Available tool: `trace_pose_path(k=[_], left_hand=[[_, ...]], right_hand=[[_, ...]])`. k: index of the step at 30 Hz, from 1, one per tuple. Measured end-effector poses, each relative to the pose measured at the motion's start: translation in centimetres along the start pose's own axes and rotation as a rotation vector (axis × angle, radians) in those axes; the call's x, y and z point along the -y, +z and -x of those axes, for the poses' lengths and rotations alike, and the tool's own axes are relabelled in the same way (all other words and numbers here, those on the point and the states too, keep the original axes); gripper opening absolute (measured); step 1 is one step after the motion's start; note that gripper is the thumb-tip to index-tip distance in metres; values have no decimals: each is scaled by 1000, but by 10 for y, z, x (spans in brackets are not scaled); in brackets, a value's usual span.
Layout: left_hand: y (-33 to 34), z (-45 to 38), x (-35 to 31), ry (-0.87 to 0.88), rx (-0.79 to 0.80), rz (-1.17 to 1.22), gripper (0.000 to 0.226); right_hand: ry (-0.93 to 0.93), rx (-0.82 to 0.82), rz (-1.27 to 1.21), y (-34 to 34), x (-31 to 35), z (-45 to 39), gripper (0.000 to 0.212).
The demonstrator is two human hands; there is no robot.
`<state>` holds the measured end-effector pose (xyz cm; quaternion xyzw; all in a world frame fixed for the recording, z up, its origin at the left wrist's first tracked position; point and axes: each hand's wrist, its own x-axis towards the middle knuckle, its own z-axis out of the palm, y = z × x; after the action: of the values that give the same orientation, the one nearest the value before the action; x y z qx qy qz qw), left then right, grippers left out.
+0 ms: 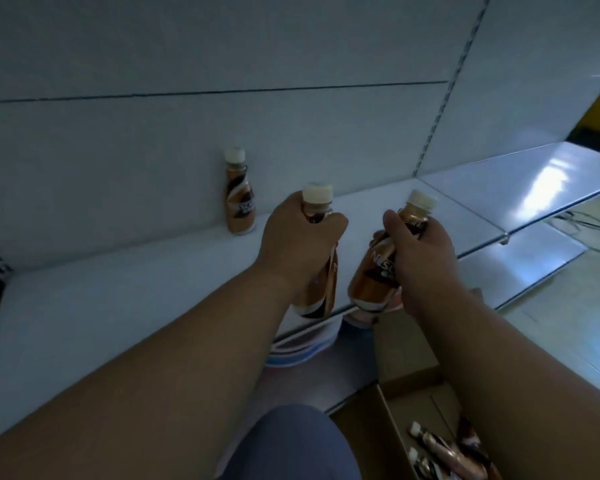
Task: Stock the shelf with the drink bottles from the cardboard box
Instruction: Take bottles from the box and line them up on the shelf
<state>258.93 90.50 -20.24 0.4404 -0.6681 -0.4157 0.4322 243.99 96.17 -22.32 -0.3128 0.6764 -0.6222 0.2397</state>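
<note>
a knee in blue cloth (pixel 291 445) sits at the bottom edge, closest of all, with both bare forearms reaching out past it toward the white shelf (pixel 118 289). just right of the knee the open cardboard box (pixel 406 403) rests on the floor, and a few brown bottles with cream caps (pixel 440 448) lie on their sides in its lower corner, partly cut off by the frame. the left hand (pixel 298 237) is wrapped tight around the neck and shoulder of a brown drink bottle (pixel 317 282), cap up, its base down near the front lip of the shelf; whether the base touches the shelf cannot be told. the right hand (pixel 420 258) is closed around a second bottle (pixel 381 261), which leans with its cream cap tipped away to the right, held above the shelf's front edge. one bottle already on the shelf (pixel 239 194) stands upright at the back, right against the pale rear panel (pixel 153 140), left of both hands and apart from them. a lower shelf section (pixel 520 188) runs off to the right, shiny with reflected light. pale shoes (pixel 305 344) show under the shelf edge between the arms.
</note>
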Motion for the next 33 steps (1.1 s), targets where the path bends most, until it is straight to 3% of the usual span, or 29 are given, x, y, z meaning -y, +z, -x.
trace_pose_path(k=[4,9,13,16,19,21,27,33], left_hand=[[-6,-30,19,36,-68,-18,21],[-2,-62,43,102,-166,-81,25],[-10,-84,56,94,-158,-305,35],[-23,-96,50,84,-64,-636,46],[-33,-104,35,159,17,-823,47],[-36,-109,27,226,65,-889,43],[-29,-138,12,317,177,-1117,29],[-21,-169,4,293,265,-1263,22]], right_hand=[[-92,110,86,32,13,-17,32],[-130,218,136,66,9,-43,21],[-130,311,245,87,0,-62,30],[-205,399,421,91,-8,-73,29],[-345,471,676,87,-1,-89,34],[-341,504,777,85,11,-103,35],[-324,402,690,101,21,-134,34],[-324,379,695,126,21,-156,34]])
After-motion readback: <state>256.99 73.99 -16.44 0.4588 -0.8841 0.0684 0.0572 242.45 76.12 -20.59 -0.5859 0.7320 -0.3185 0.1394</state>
